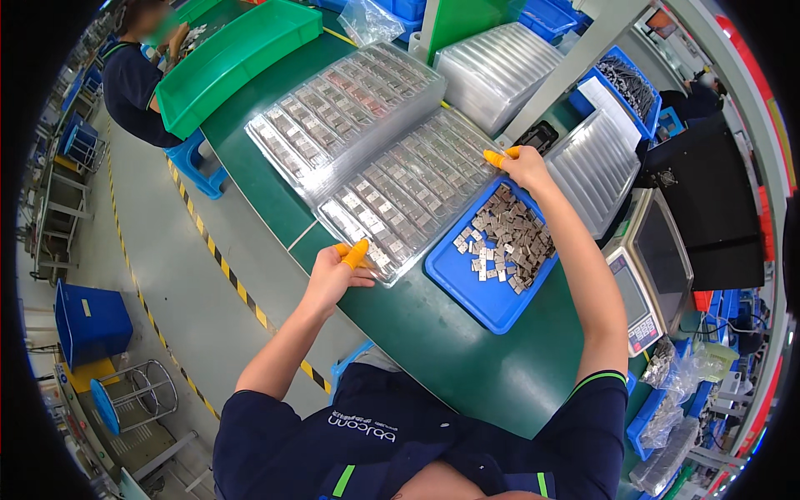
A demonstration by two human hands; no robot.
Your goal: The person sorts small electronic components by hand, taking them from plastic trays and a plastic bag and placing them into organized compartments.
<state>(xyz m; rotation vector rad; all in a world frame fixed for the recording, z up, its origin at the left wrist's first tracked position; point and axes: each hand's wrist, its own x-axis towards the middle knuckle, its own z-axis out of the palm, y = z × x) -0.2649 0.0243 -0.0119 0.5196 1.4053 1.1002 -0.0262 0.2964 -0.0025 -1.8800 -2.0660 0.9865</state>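
Note:
A clear plastic tray (414, 193) filled with rows of small metal parts lies on the green table before me. My left hand (340, 271) grips its near left corner, and my right hand (518, 165) grips its far right edge. Yellow finger cots cover some fingertips on both hands. Behind it, a taller stack of similar filled trays (346, 108) stands close alongside. Just right of the tray sits a shallow blue bin (471, 302) holding a loose heap of small silvery metal parts (512, 237).
A long green bin (242, 62) stands at the far left, near a seated co-worker (133, 83). Empty clear trays (500, 71) are stacked at the back, with more (596, 167) at the right. A weighing scale (637, 287) and a grey post (575, 71) stand on the right.

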